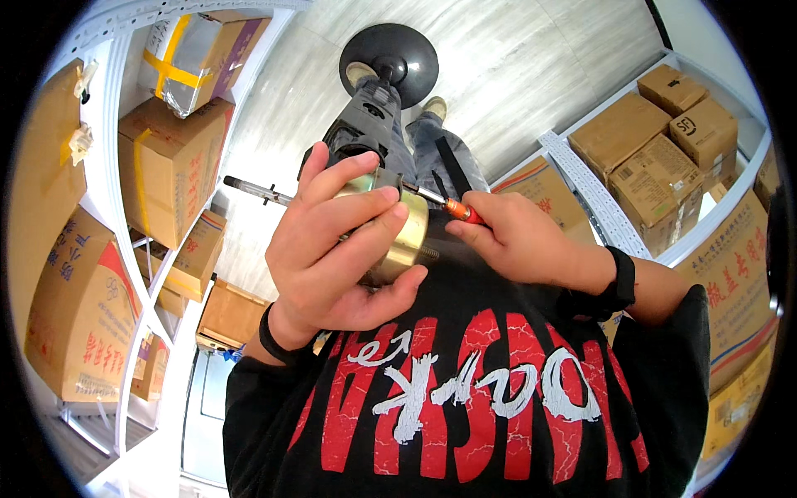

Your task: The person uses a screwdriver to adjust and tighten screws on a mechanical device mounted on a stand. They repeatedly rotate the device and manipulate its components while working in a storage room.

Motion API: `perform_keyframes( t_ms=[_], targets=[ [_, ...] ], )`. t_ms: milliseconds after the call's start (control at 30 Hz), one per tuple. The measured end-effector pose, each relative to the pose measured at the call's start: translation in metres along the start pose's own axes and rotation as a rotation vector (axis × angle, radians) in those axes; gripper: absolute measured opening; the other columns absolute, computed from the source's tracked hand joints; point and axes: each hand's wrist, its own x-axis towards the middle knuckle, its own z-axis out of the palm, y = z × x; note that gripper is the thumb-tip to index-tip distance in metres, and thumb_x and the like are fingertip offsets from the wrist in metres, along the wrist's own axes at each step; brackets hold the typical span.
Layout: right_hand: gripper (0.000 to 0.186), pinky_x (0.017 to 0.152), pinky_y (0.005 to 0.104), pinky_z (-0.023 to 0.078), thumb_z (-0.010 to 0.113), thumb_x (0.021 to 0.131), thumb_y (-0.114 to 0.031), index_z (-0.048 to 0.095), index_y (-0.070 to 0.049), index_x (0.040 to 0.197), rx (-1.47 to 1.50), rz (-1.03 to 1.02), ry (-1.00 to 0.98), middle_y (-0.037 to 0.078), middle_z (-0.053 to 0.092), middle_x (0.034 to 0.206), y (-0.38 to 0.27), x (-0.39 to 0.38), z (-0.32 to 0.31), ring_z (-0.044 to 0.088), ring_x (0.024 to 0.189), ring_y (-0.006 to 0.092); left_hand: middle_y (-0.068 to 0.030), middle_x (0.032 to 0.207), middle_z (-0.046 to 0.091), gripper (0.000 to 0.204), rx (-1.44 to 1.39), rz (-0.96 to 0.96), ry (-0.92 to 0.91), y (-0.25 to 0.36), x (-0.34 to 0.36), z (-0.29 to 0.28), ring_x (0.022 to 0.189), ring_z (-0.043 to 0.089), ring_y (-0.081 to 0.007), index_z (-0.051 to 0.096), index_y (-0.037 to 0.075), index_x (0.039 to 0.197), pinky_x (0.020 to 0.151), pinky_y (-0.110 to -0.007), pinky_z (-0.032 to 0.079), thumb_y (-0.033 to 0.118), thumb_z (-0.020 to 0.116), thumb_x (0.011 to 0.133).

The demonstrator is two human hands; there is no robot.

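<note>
My left hand (pixel 332 245) is wrapped round a gold-coloured metal cylinder (pixel 408 236) and holds it in front of my chest. A short threaded stud sticks out of the cylinder's side, near my thumb. In my right hand (pixel 519 236) is a screwdriver (pixel 463 210) with an orange-red handle, pinched between thumb and fingers. Its metal shaft points left, and the tip meets a small grey metal piece (pixel 387 178) at the cylinder's upper edge. My left fingers partly cover the cylinder. A thin dark rod (pixel 253 190) juts out to the left behind my left hand.
Beyond my hands a black stand (pixel 357 124) rises from a round black base (pixel 415 48) on the grey floor (pixel 515 75). White shelving (pixel 112 158) with cardboard boxes (pixel 170 170) lines the left side. More boxes (pixel 656 187) fill a white rack (pixel 581 174) on the right.
</note>
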Motion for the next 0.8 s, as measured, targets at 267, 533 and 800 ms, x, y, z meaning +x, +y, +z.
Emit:
perform_keyframes(
  t_ms=[267, 533, 800],
  targets=[
    [0.036, 0.059, 0.0423, 0.044, 0.061, 0.095, -0.035, 0.055, -0.001, 0.084, 0.171, 0.097, -0.206, 0.020, 0.056, 0.067, 0.003, 0.008, -0.003, 0.058, 0.065, 0.0375, -0.0087, 0.101, 0.066, 0.039, -0.054, -0.020, -0.013, -0.002, 0.004, -0.006, 0.104, 0.065, -0.0374, 0.071, 0.004, 0.096, 0.102, -0.059, 0.040, 0.022, 0.081, 0.062],
    [0.036, 0.054, 0.0320, 0.038, 0.056, 0.100, -0.032, 0.051, -0.002, 0.082, 0.478, 0.114, -0.397, -0.001, 0.043, 0.061, 0.008, 0.015, 0.000, 0.042, 0.059, 0.0094, -0.0119, 0.103, 0.066, 0.042, -0.089, 0.057, -0.089, -0.015, 0.003, -0.014, 0.107, 0.063, -0.0429, 0.071, 0.002, 0.100, 0.106, -0.060, 0.036, 0.026, 0.080, 0.067],
    [0.036, 0.044, 0.0238, 0.029, 0.052, 0.102, -0.032, 0.042, -0.010, 0.076, 0.821, 0.176, -0.649, -0.007, 0.038, 0.057, 0.019, 0.024, 0.004, 0.036, 0.050, 0.0033, -0.0100, 0.102, 0.066, 0.040, -0.127, 0.082, -0.149, -0.017, 0.005, -0.019, 0.107, 0.063, -0.0426, 0.071, 0.004, 0.098, 0.106, -0.061, 0.036, 0.027, 0.080, 0.067]
  ],
)
